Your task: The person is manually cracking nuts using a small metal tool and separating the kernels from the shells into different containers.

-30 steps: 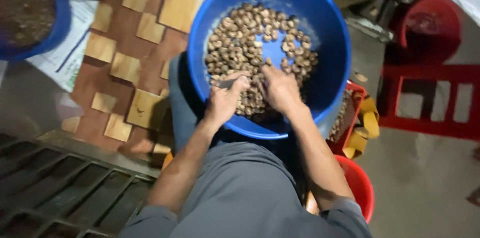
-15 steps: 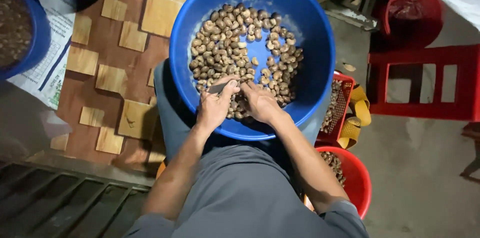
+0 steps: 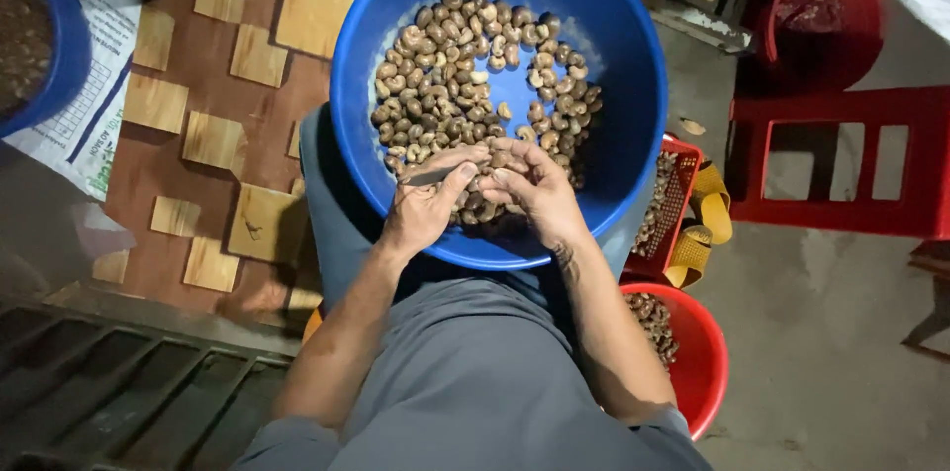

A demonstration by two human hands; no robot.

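A big blue basin point(image 3: 614, 46) rests on my lap, holding a heap of brown cashew nuts point(image 3: 445, 85) with bare blue bottom showing in the middle. My left hand point(image 3: 426, 204) grips a small dark knife point(image 3: 427, 175), its blade pointing left over the basin's near edge. My right hand point(image 3: 534, 189) pinches a single cashew nut point(image 3: 492, 177) against the blade, thumb and fingers closed round it. Both hands meet just above the nuts at the basin's near rim.
A red bucket point(image 3: 698, 352) and a red slotted basket point(image 3: 678, 199), both with nuts, stand at my right leg. A red plastic stool point(image 3: 841, 159) is further right. Two other blue basins point(image 3: 59, 55) sit at the far left on a patterned mat with paper.
The view has shifted, so the basin sits lower and more to the right. My hands have drawn together at the near rim, with a nut held against the knife.
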